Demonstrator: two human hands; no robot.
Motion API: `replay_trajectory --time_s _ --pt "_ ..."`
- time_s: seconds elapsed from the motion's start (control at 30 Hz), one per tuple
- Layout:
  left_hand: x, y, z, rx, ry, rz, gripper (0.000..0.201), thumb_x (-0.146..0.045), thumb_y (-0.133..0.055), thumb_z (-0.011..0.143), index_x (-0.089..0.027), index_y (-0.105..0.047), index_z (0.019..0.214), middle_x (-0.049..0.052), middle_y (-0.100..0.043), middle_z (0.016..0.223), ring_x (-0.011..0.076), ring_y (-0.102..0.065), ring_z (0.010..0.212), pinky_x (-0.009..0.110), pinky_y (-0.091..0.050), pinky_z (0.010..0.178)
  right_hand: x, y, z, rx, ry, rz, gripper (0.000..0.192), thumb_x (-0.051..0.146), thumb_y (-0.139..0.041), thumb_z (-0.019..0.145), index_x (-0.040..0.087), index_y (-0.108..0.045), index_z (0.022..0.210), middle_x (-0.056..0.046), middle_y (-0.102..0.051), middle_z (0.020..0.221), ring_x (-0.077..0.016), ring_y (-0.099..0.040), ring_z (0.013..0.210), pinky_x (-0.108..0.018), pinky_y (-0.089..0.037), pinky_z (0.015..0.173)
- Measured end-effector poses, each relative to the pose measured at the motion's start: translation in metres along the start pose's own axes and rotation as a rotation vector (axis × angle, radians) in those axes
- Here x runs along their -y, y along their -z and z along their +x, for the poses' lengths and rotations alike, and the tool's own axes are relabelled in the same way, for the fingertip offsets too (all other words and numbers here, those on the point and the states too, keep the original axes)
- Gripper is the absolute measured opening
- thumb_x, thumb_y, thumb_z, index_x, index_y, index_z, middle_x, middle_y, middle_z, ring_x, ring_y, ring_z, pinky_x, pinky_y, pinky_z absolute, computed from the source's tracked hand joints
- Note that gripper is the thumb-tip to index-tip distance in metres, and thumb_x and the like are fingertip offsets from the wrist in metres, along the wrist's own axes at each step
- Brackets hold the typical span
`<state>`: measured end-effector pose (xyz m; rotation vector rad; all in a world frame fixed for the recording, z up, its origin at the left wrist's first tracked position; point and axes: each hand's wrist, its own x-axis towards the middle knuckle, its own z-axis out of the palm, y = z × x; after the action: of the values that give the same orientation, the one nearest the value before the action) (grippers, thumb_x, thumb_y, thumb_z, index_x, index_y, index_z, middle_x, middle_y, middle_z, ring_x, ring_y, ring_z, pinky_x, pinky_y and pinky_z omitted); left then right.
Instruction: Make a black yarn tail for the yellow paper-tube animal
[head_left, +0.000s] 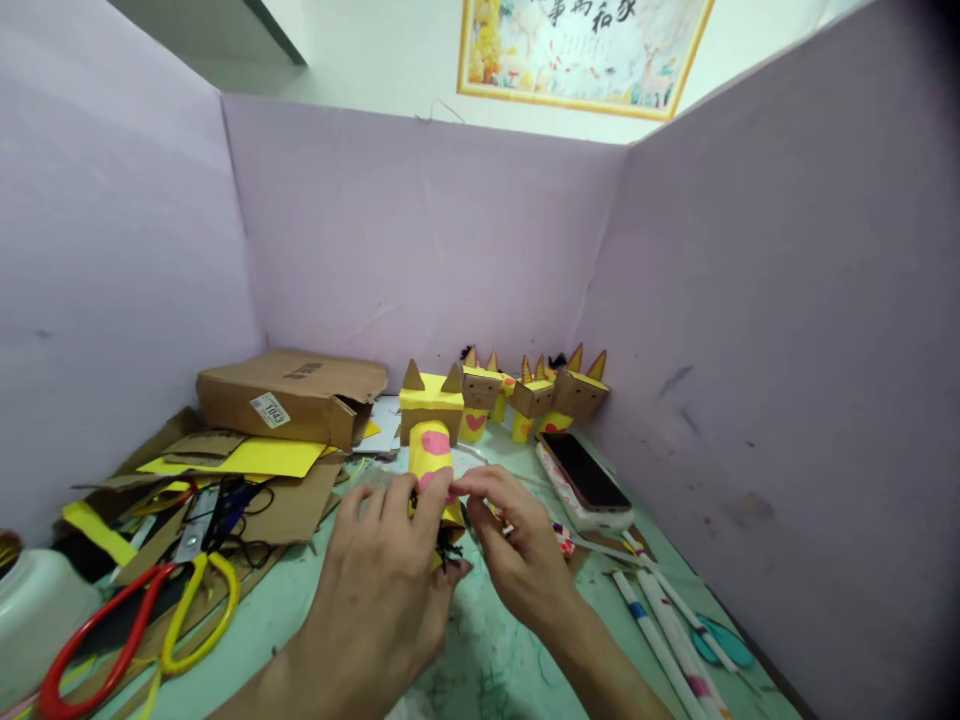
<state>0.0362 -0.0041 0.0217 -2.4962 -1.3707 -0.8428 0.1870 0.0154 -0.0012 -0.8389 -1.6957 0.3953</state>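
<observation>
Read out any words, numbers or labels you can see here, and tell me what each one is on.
"1043": white sticker on the side of the cardboard box; the digits are tilted and small, so this reading is not certain.
Dark print on top of the box: too blurred to read.
Large dark characters at the top of the framed picture on the wall: cut off by the frame edge, not readable.
Phone: screen dark, no text.

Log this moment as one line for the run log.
left hand: on yellow paper figure | right hand: pinching at its base | nearby: phone, scissors, cardboard box
</observation>
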Motion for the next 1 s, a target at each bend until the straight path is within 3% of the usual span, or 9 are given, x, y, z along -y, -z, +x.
replay_trajectory --time_s 0.13,0.27,0.43,0.63,0.83,1.0 --pt "0.006 -0.009 0.004 -0.154 -0.109 -0.007 0.039 -0.007 -0.053 0.073 -0.018 -0.051 0.110 0.007 -0.059 0.087 0.0244 -0.053 0.080 0.047 -0.040 0.081 -0.004 -0.003 -0.007 0.048 -0.012 -0.003 0.025 0.013 -0.046 0.088 0.025 -0.062 0.102 -0.002 -0.058 0.095 -0.0157 -0.054 0.090 -0.031 -0.043 0.078" --pt "0.014 -0.007 0.007 -0.232 -0.207 -0.091 0.040 0.000 -0.048 0.072 -0.015 -0.053 0.109 0.005 -0.061 0.082 0.0214 -0.053 0.075 0.044 -0.040 0.079 -0.002 -0.001 -0.008 0.063 0.029 -0.070 0.036 0.003 -0.045 0.075 0.021 -0.061 0.102 -0.004 -0.057 0.096 -0.0176 -0.053 0.092 -0.034 -0.040 0.079" --pt "0.017 -0.003 0.009 -0.256 -0.224 -0.242 0.033 -0.001 -0.048 0.078 -0.019 -0.055 0.106 0.001 -0.062 0.081 0.0166 -0.055 0.073 0.036 -0.040 0.075 0.001 -0.004 -0.006 0.018 0.140 -0.237 0.041 0.006 -0.052 0.060 0.017 -0.060 0.099 -0.007 -0.058 0.095 -0.0225 -0.052 0.090 -0.038 -0.039 0.077" --pt "0.015 -0.003 0.008 -0.315 -0.252 -0.311 0.026 -0.001 -0.049 0.080 -0.018 -0.057 0.099 0.002 -0.061 0.082 0.0173 -0.052 0.077 0.035 -0.042 0.072 -0.003 -0.019 -0.004 -0.141 0.216 -0.300 0.028 0.007 -0.051 0.072 0.017 -0.060 0.097 -0.006 -0.060 0.086 -0.0208 -0.053 0.081 -0.035 -0.037 0.070" --pt "0.010 -0.002 0.005 -0.288 -0.263 -0.283 0.022 -0.001 -0.046 0.080 -0.017 -0.057 0.090 0.004 -0.059 0.079 0.0178 -0.053 0.073 0.033 -0.044 0.065 -0.010 -0.025 -0.002 -0.183 0.278 -0.267 0.023 0.007 -0.050 0.071 0.021 -0.065 0.082 -0.003 -0.058 0.075 -0.0173 -0.053 0.071 -0.035 -0.033 0.067" --pt "0.001 0.005 -0.015 -0.284 -0.290 -0.240 0.017 -0.002 -0.048 0.080 -0.017 -0.056 0.084 0.004 -0.060 0.076 0.0171 -0.057 0.072 0.029 -0.047 0.062 -0.009 -0.026 -0.002 -0.216 0.322 -0.285 0.023 0.007 -0.053 0.072 0.021 -0.066 0.084 -0.002 -0.060 0.075 -0.0162 -0.053 0.068 -0.036 -0.032 0.068"
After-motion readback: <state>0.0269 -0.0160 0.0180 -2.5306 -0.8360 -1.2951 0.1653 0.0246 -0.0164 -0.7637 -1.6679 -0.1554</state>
